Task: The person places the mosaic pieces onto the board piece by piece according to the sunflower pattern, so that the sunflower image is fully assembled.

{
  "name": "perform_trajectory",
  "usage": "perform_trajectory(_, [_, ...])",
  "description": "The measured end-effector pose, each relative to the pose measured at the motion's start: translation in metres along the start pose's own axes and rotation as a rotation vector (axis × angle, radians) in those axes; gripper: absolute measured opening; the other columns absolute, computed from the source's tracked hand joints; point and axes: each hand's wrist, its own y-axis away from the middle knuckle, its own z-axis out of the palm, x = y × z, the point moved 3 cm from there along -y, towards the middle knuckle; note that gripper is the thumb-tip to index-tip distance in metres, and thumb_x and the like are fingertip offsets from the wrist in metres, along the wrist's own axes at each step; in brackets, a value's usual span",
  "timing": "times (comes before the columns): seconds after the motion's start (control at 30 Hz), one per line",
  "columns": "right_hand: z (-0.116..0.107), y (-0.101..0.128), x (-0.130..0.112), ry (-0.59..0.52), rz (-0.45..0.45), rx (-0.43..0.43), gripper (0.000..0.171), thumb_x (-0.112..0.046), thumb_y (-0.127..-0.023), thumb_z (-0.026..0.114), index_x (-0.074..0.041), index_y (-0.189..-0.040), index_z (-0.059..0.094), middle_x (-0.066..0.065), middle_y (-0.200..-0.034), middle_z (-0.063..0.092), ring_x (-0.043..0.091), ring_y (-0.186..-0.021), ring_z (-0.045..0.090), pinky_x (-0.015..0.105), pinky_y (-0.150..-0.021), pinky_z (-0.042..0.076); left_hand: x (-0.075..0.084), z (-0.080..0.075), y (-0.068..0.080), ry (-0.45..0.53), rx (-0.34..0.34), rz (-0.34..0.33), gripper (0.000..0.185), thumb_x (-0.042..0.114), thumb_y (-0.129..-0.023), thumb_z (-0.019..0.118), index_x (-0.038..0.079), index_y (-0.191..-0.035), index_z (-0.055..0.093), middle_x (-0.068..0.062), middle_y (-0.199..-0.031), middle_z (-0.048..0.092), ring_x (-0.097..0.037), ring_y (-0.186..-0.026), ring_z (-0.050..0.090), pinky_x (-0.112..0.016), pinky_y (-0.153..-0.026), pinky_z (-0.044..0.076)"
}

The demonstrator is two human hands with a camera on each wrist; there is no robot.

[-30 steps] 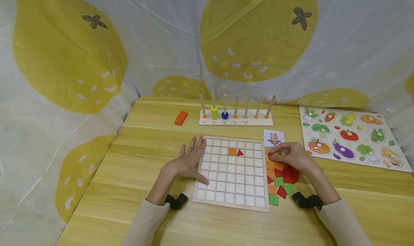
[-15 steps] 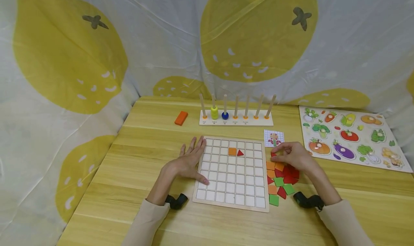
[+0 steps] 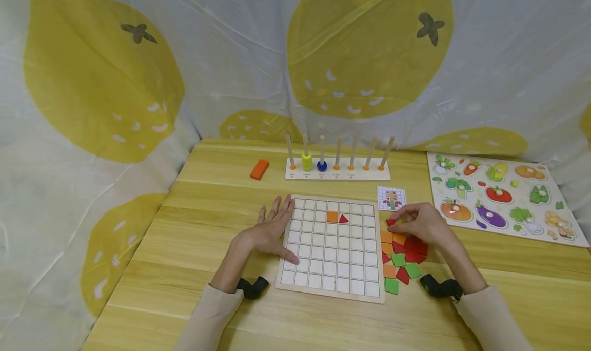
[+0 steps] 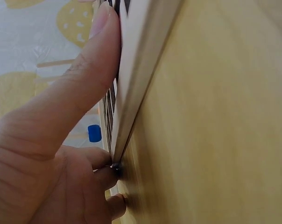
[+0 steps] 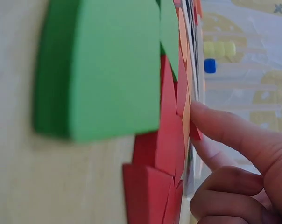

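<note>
A wooden grid board (image 3: 330,284) lies flat, carrying an orange square tile (image 3: 332,216) with a red triangle tile (image 3: 343,218) to its right. My left hand (image 3: 268,233) rests on the board's left edge, fingers spread and thumb over the frame; the left wrist view shows that thumb (image 4: 80,74) on the top face. Between thumb and index finger, my right hand (image 3: 422,222) pinches a small red tile (image 3: 391,221), just above a pile of orange, red and green tiles (image 3: 413,270). In the right wrist view a green tile (image 5: 115,70) covers part of the pile.
A pattern card (image 3: 391,198) lies beyond the right hand. Behind the board stands a peg rack (image 3: 337,174) with yellow and blue beads. An orange block (image 3: 259,169) sits at the back left, and a vegetable puzzle board (image 3: 508,212) at the right.
My right hand, with the red tile, has shifted slightly to the right over the last second. The left hand and the tiles on the board stay in place.
</note>
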Motion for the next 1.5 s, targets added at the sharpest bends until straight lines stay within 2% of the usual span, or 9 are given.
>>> perform_trajectory(0.33, [0.002, -0.003, -0.001, -0.039, 0.01, -0.027, 0.038, -0.031, -0.075, 0.082, -0.006, -0.101, 0.073, -0.003, -0.056, 0.036, 0.013, -0.051, 0.036, 0.029, -0.046, 0.03, -0.002, 0.002, 0.001, 0.006, 0.001, -0.004, 0.139, 0.061, -0.064, 0.08, 0.006, -0.154, -0.012, -0.01, -0.161, -0.021, -0.035, -0.148, -0.021, -0.065, -0.116, -0.006])
perform_trajectory(0.47, [0.002, -0.002, -0.002, -0.02, 0.018, -0.031, 0.036, -0.03, -0.076, 0.082, -0.006, -0.101, 0.072, -0.003, -0.056, 0.035, 0.012, -0.051, 0.035, 0.028, -0.046, 0.03, -0.002, 0.001, 0.001, 0.008, 0.001, -0.003, 0.139, 0.061, -0.064, 0.08, 0.006, -0.154, -0.012, -0.011, -0.161, -0.021, -0.035, -0.148, -0.021, -0.066, -0.116, -0.006])
perform_trajectory(0.67, [0.005, -0.003, -0.009, 0.05, -0.068, -0.031, 0.025, -0.025, -0.078, 0.08, -0.008, -0.096, 0.074, -0.003, -0.056, 0.032, 0.01, -0.049, 0.03, 0.026, -0.044, 0.026, -0.004, 0.001, 0.002, 0.004, -0.003, -0.017, 0.141, 0.062, -0.063, 0.08, 0.008, -0.153, -0.015, -0.01, -0.161, -0.022, -0.034, -0.148, -0.021, -0.064, -0.117, -0.006])
perform_trajectory(0.8, [0.007, -0.006, -0.015, 0.021, -0.092, -0.042, 0.026, -0.027, -0.079, 0.08, -0.01, -0.098, 0.074, -0.003, -0.055, 0.032, 0.01, -0.047, 0.029, 0.025, -0.042, 0.026, -0.004, 0.001, 0.003, 0.012, -0.003, -0.017, 0.141, 0.063, -0.063, 0.079, 0.008, -0.153, -0.015, -0.009, -0.161, -0.023, -0.034, -0.148, -0.021, -0.064, -0.117, -0.006])
perform_trajectory(0.9, [0.011, -0.012, -0.026, -0.025, -0.124, -0.061, 0.025, -0.03, -0.079, 0.079, -0.015, -0.098, 0.074, -0.002, -0.058, 0.032, 0.009, -0.048, 0.03, 0.025, -0.042, 0.026, -0.005, 0.0, 0.005, 0.018, 0.001, -0.013, 0.14, 0.062, -0.064, 0.079, 0.007, -0.153, -0.014, -0.01, -0.161, -0.022, -0.035, -0.148, -0.021, -0.064, -0.116, -0.006])
perform_trajectory(1.1, [0.038, -0.027, -0.068, -0.019, -0.283, -0.148, 0.017, -0.027, -0.079, 0.08, -0.019, -0.094, 0.075, -0.001, -0.058, 0.031, 0.01, -0.052, 0.028, 0.025, -0.048, 0.029, -0.005, 0.0, 0.005, 0.021, 0.009, -0.003, 0.139, 0.061, -0.064, 0.079, 0.006, -0.153, -0.013, -0.011, -0.161, -0.021, -0.036, -0.148, -0.02, -0.066, -0.116, -0.006])
perform_trajectory(1.3, [0.069, -0.046, -0.1, -0.025, -0.315, -0.234, 0.017, -0.024, -0.08, 0.079, -0.02, -0.095, 0.075, -0.002, -0.051, 0.039, 0.012, -0.048, 0.034, 0.025, -0.055, 0.038, -0.002, 0.0, 0.002, 0.006, 0.004, 0.004, 0.139, 0.063, -0.064, 0.079, 0.007, -0.153, -0.013, -0.01, -0.161, -0.021, -0.035, -0.148, -0.019, -0.065, -0.116, -0.006])
perform_trajectory(1.5, [0.085, -0.058, -0.114, 0.012, -0.308, -0.259, 0.016, -0.022, -0.08, 0.079, -0.017, -0.095, 0.075, -0.003, -0.049, 0.041, 0.011, -0.045, 0.036, 0.024, -0.048, 0.035, -0.002, 0.0, 0.0, 0.009, 0.003, -0.001, 0.14, 0.063, -0.063, 0.079, 0.008, -0.154, -0.012, -0.009, -0.162, -0.02, -0.035, -0.149, -0.019, -0.065, -0.117, -0.005])
